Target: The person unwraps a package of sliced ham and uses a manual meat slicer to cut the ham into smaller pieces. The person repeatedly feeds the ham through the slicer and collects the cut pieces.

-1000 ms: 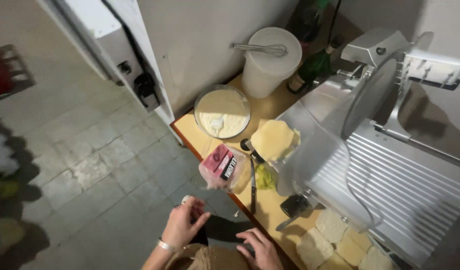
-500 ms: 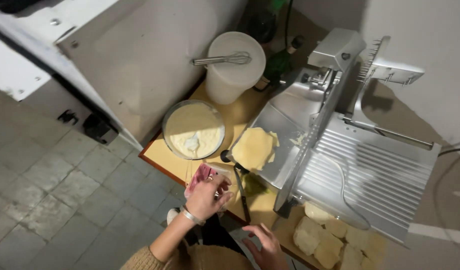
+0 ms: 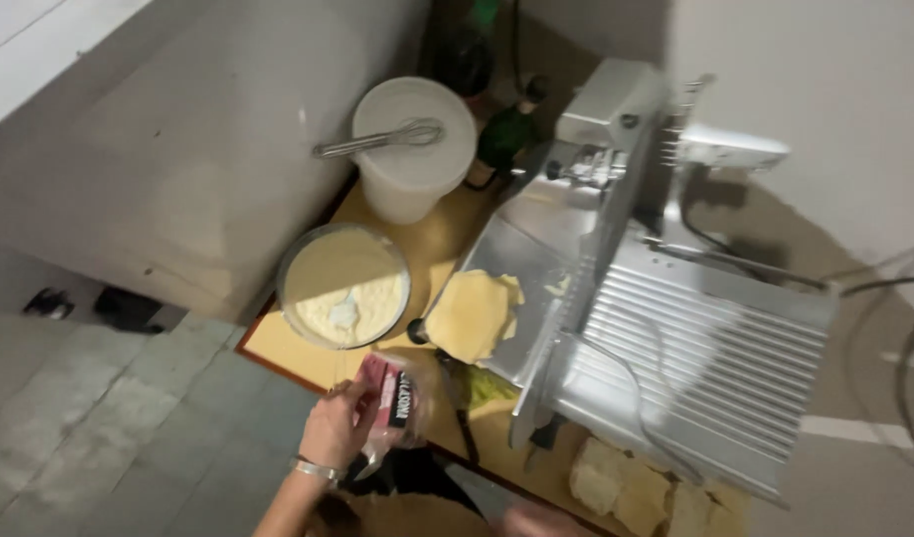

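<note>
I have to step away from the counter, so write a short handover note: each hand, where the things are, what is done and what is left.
Left hand: gripping the pink packet at the wooden counter's front edge.
Right hand: barely visible at the bottom edge, blurred; grip unclear.
Things: bowl of pale creamy mix just beyond the packet; stack of yellow slices on the slicer tray; white tub with a whisk across its lid at the back; pale chunks below the slicer.
Done: slices cut, packet in hand.
Left: packet not visibly emptied or set down.
</note>
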